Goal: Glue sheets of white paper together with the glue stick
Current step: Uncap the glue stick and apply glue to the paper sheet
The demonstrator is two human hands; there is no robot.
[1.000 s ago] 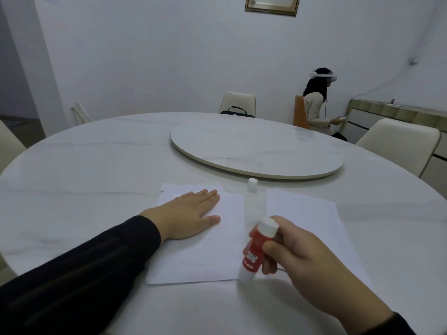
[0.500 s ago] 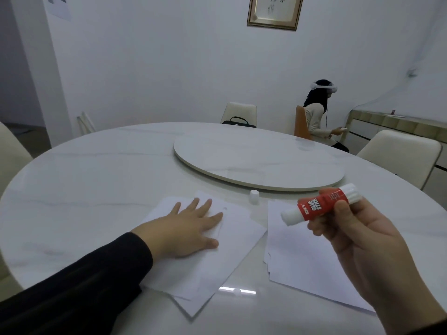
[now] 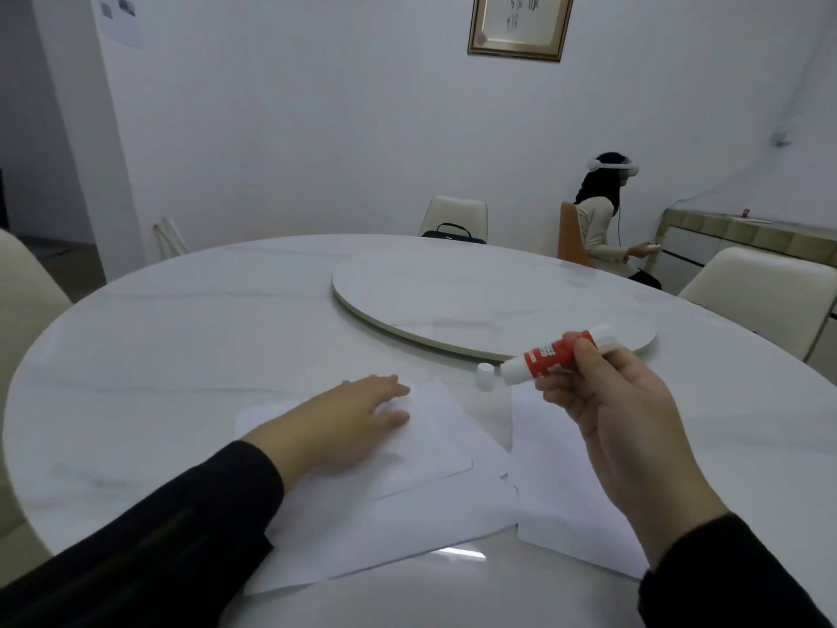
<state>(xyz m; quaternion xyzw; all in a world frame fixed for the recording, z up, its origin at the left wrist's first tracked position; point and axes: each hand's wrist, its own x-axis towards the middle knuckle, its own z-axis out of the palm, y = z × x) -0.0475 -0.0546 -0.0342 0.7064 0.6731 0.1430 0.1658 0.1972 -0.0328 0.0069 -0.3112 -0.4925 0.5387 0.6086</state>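
Observation:
My left hand (image 3: pixel 344 423) lies flat, fingers spread, on a top sheet of white paper (image 3: pixel 435 451) that sits skewed over a lower sheet (image 3: pixel 407 532) on the round table. My right hand (image 3: pixel 620 428) holds a red and white glue stick (image 3: pixel 557 355) in the air, lying nearly level with its uncapped end pointing left. Under that hand lies another stack of white paper (image 3: pixel 557 505). The glue stick's white cap (image 3: pixel 484 374) stands on the table between the two paper piles.
The white marble table (image 3: pixel 181 355) carries a large turntable (image 3: pixel 453 305) at its middle. Cream chairs stand around it, one at far right (image 3: pixel 761 292). A person with a headset (image 3: pixel 602 210) sits beyond the table, facing a sideboard.
My right hand has lifted the glue stick off the paper's edge and turned it level. The left paper has been rotated and a top sheet now lies skewed under my left hand.

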